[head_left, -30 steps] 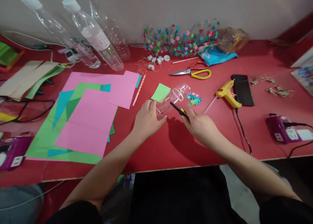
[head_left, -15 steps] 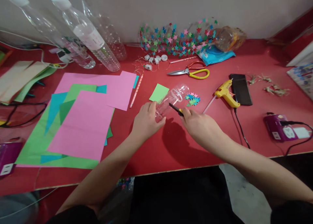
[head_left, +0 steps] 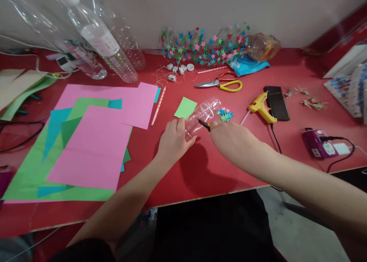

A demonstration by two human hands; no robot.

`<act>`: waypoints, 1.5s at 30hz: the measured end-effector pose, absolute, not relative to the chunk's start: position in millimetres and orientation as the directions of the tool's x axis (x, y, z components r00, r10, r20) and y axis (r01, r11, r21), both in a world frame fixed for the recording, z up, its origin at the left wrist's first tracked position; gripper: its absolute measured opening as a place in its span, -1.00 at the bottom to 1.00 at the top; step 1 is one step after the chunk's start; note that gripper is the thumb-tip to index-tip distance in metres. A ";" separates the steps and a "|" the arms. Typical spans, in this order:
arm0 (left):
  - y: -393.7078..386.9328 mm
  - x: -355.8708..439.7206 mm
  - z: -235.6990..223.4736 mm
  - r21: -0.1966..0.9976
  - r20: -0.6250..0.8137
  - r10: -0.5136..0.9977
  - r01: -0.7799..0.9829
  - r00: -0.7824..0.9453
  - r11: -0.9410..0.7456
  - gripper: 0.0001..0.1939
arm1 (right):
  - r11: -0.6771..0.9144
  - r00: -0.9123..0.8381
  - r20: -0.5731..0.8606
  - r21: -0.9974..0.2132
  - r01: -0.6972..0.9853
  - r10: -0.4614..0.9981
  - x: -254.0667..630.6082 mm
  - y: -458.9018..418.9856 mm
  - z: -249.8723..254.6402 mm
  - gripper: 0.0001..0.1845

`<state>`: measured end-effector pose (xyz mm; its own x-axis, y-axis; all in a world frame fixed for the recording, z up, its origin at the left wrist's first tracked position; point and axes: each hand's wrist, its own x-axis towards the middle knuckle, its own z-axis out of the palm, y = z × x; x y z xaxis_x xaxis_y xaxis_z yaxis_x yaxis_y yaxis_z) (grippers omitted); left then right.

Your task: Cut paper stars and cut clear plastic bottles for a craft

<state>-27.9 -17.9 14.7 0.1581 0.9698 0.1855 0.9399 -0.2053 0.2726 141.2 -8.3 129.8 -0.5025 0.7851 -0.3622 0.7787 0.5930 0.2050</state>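
A clear plastic bottle (head_left: 197,115) lies on its side on the red table, slanting up to the right, with a pale ring around its far part. My left hand (head_left: 172,141) is wrapped round its near end. In my right hand (head_left: 228,138) is a utility knife (head_left: 204,125), its dark blade pointing left against the bottle's side; whether it has cut in, I cannot tell. Just beyond the left hand lies a green paper square (head_left: 185,107), partly behind the bottle. Small paper stars (head_left: 225,115) are heaped right of the bottle.
Coloured paper sheets (head_left: 88,147) cover the left side. Scissors (head_left: 220,85) lie behind the bottle; a yellow glue gun (head_left: 262,107) and a phone (head_left: 276,103) are to the right. Tall bottles (head_left: 100,44) and a star-covered bottle (head_left: 200,44) line the wall. A purple power adapter (head_left: 319,144) sits at right.
The camera view has shifted slightly. My right hand has turned and moved a little left, its wrist higher, with the knife still at the bottle. The left hand keeps its hold.
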 end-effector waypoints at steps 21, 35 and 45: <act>0.3 -60.3 18.5 0.735 -0.085 0.983 0.676 0.164 -0.049 -0.54 | 0.449 -0.439 -0.227 -0.011 0.894 0.869 155.3 7.8 96.1 -0.63; -12.5 -58.6 20.5 0.611 0.028 1.000 0.791 0.002 -0.019 -0.52 | 0.456 -0.477 -0.215 -0.141 0.879 0.852 147.6 -1.1 86.8 -0.67; -12.6 -41.4 32.1 0.560 -0.006 1.000 0.829 -0.002 0.004 -0.60 | 0.482 -0.490 -0.195 -0.090 0.872 0.850 151.7 -6.7 86.8 -0.71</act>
<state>-41.4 -12.6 32.1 -0.0015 1.0000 -0.0057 0.8286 0.0045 0.5598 151.7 -6.7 86.8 -0.4899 0.8497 -0.1948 0.8716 0.4819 -0.0900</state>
